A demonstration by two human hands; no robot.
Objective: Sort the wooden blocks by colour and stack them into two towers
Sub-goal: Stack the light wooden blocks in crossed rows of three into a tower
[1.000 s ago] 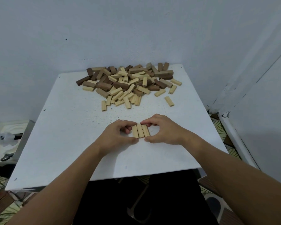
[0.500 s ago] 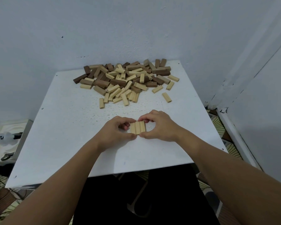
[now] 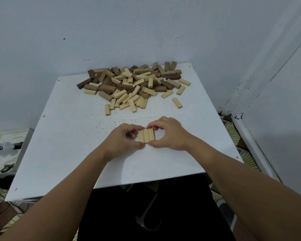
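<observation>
A white table (image 3: 59, 145) stands pushed into the corner of pale walls (image 3: 146, 32), its top speckled with small dark flecks near the middle. Across its far part lies a wide heap of wooden blocks (image 3: 134, 84), dark brown and light ones jumbled together, some lying on top of others. A few light blocks have strayed from the heap toward the near side, among them one lone light block (image 3: 177, 102) off to the right and another (image 3: 107, 110) at the left of the fringe.

Well apart from the heap, near the middle of the table's near half, a row of three light blocks (image 3: 146, 135) lies flat on the tabletop, side by side and touching along their long faces, their ends pointing toward and away from the person. The left hand (image 3: 123, 140) cups the row from the left, its forefinger curled over the far ends and its thumb pressed against the near ends. The right hand (image 3: 169, 134) mirrors it from the right, forefinger at the far ends, thumb at the near ends. The fingertips of both hands nearly meet over the row, so the three blocks sit squeezed between the two pinches.

Left of the table, lower down, sits a white object (image 3: 5, 150) with small dark spots; what it is I cannot tell.
</observation>
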